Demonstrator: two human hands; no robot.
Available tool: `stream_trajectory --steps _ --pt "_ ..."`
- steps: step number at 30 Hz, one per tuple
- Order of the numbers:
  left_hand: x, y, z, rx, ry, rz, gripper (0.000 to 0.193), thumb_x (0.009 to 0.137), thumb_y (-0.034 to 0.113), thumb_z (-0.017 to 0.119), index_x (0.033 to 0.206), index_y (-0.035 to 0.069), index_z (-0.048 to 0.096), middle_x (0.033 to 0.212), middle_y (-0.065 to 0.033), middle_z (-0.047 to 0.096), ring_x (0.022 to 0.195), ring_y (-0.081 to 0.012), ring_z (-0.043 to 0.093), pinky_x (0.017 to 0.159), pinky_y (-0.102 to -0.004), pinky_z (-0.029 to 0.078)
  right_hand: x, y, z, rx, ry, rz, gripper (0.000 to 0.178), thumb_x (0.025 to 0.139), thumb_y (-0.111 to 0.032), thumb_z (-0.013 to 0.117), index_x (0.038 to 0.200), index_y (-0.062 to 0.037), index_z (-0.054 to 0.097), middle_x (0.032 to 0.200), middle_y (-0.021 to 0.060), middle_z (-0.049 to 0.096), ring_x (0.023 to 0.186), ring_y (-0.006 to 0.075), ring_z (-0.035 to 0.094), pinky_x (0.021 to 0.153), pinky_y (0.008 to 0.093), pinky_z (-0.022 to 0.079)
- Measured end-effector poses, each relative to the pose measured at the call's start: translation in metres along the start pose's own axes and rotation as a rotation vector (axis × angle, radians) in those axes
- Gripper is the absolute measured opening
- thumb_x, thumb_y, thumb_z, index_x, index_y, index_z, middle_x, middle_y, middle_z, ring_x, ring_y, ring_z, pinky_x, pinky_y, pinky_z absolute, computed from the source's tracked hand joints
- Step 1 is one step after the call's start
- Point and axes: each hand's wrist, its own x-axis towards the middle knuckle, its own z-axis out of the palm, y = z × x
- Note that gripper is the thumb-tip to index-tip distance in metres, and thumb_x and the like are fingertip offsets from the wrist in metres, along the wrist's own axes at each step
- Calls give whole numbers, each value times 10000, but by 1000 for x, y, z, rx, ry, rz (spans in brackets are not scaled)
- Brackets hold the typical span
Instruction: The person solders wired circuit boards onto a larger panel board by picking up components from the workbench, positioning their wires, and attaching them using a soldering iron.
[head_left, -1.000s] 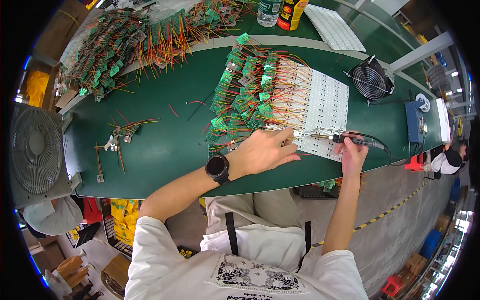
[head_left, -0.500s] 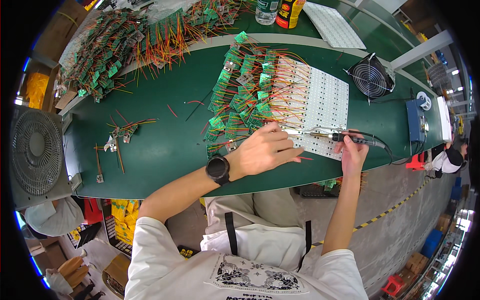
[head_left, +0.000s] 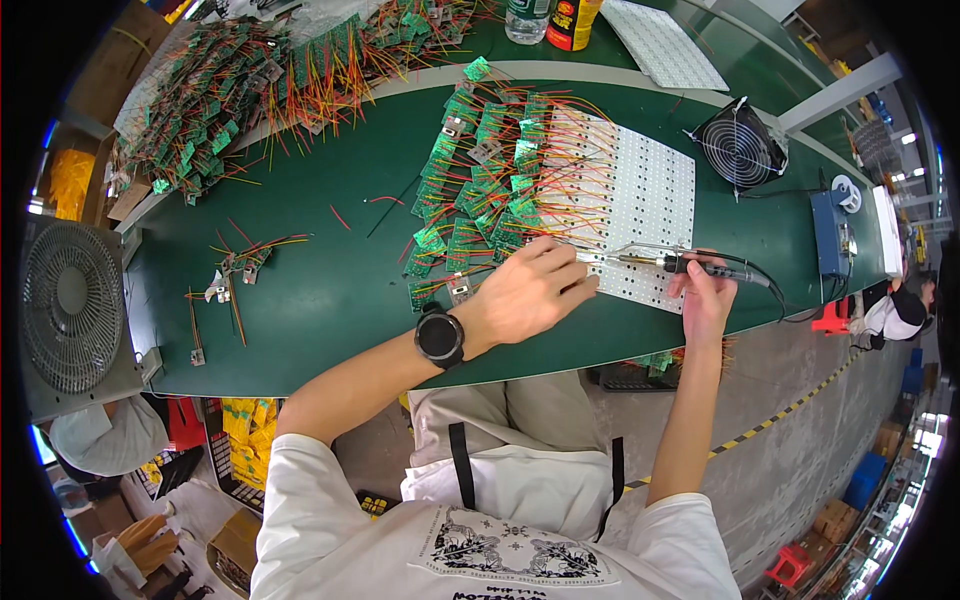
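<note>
My right hand (head_left: 705, 293) grips a soldering iron (head_left: 690, 265) by its black handle, with a thin metal tube running along its shaft. The iron's tip points left, over the lower left part of a white perforated board (head_left: 655, 210). Beside the tip, my left hand (head_left: 530, 292) is closed with curled fingers; whatever is between the fingertips is hidden. Green circuit boards (head_left: 470, 190) lie in rows left of the white board. Their red and yellow wires (head_left: 575, 180) stretch across its left part. One circuit board (head_left: 460, 287) sits right beside my left hand.
A large heap of wired circuit boards (head_left: 210, 110) lies at the back left. A few loose wired parts (head_left: 240, 265) are on the left. A small black fan (head_left: 740, 148), a blue soldering station (head_left: 832, 240), a bottle (head_left: 526, 20), a can (head_left: 573, 22) and another white board (head_left: 665, 45) stand or lie around.
My left hand has drawn its fingers in and shifted slightly left. The red wire end that showed below it is out of sight. The soldering iron's tip has moved slightly up and left.
</note>
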Motion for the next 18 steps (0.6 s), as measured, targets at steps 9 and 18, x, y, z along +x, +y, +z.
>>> stream_trajectory --steps 9,18 --pt "-1 -9 -1 82 -21 -90 201 711 134 617 898 61 621 850 -38 568 842 -211 558 757 -337 459 5 3 -3 -72 -89 46 219 838 -53 666 1003 72 593 774 125 640 557 194 611 505 306 459" --pt "0 -9 1 126 -76 -111 209 696 138 611 892 65 619 859 -45 569 855 -208 565 742 -335 463 3 3 -6 -80 -156 12 229 830 -59 680 1009 64 604 779 134 643 559 204 625 502 300 489"
